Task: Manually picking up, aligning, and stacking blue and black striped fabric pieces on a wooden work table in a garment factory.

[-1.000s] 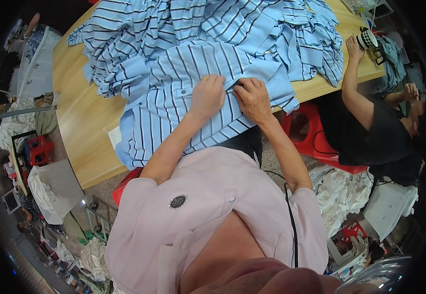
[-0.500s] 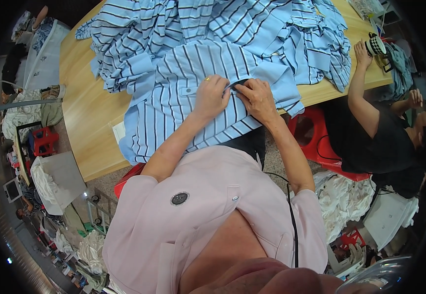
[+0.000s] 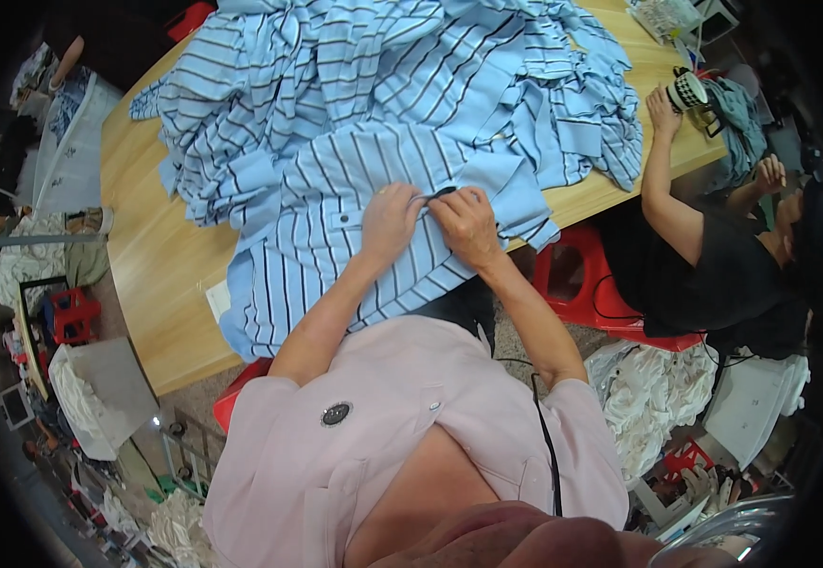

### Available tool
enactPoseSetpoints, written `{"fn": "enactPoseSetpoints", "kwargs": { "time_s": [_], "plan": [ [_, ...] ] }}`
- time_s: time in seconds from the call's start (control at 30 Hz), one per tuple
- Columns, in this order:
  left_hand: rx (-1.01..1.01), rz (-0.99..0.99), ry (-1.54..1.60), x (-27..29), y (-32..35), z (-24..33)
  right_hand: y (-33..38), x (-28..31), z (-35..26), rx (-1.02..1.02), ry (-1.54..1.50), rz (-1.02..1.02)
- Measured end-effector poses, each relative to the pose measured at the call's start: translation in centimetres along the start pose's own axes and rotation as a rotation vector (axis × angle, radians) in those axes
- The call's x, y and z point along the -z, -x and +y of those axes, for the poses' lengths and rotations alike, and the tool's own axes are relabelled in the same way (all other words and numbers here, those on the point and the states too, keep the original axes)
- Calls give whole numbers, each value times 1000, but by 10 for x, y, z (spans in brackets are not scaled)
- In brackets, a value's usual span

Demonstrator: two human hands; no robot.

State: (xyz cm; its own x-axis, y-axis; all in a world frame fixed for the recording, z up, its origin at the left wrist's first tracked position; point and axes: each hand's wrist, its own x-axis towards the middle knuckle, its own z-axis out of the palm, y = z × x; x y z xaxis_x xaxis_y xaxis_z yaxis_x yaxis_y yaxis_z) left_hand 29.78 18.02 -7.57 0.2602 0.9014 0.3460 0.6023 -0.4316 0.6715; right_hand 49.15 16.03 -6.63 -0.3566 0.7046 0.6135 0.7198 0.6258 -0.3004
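Observation:
A light blue shirt [image 3: 322, 260] with dark and white stripes lies spread at the table's near edge, partly hanging over it. My left hand [image 3: 391, 225] is closed, its fingertips pinching a raised edge of the cloth, right of a small dark button [image 3: 343, 219]. Close by on the right, my right hand [image 3: 468, 225] is also closed. A small dark slender thing [image 3: 443, 191] shows at its fingertips, between both hands; its kind is not clear. The undersides of the fingers are hidden.
More striped garments [image 3: 336, 76] are heaped beyond on the wooden table [image 3: 151, 284]. A co-worker's hand [image 3: 662, 112] touches a patterned cup-like item [image 3: 688, 92] at right. A red stool [image 3: 572, 270] and white cloth piles [image 3: 658, 393] stand to my right.
The whole view has shifted, so everything sits lower and slightly left. My hands keep nearly the same place on the shirt. More of the dark thing shows above my right fingers.

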Motion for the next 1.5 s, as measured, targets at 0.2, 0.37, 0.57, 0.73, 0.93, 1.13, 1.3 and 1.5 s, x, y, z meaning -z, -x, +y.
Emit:
{"fn": "enactPoseSetpoints", "kwargs": {
  "time_s": [0.2, 0.37, 0.57, 0.73, 0.93, 1.13, 1.3, 1.5],
  "plan": [
    [-34, -32, 3, -1, 0, 2, 6, 0, 0, 3, -26, -5],
    [66, -17, 89, -3, 2, 7, 7, 2, 0, 10, -28, -3],
    [125, -7, 140, -5, 0, 2, 2, 3, -1, 13, -36, -11],
    [185, -39, 217, -5, 1, -3, 4, 5, -3, -1, -35, -24],
    [247, -84, 284, -5, 2, -2, 9, 4, -4, 7, -34, 2],
    [233, -94, 329, 3, 0, 7, 11, 7, -5, 0, -33, -12],
    [246, -29, 324, -6, 4, -7, 10, -2, -2, -20, -63, -16],
    [96, -131, 185, 12, -7, -3, 1, 1, 1, 10, -59, -32]
  ]
}}
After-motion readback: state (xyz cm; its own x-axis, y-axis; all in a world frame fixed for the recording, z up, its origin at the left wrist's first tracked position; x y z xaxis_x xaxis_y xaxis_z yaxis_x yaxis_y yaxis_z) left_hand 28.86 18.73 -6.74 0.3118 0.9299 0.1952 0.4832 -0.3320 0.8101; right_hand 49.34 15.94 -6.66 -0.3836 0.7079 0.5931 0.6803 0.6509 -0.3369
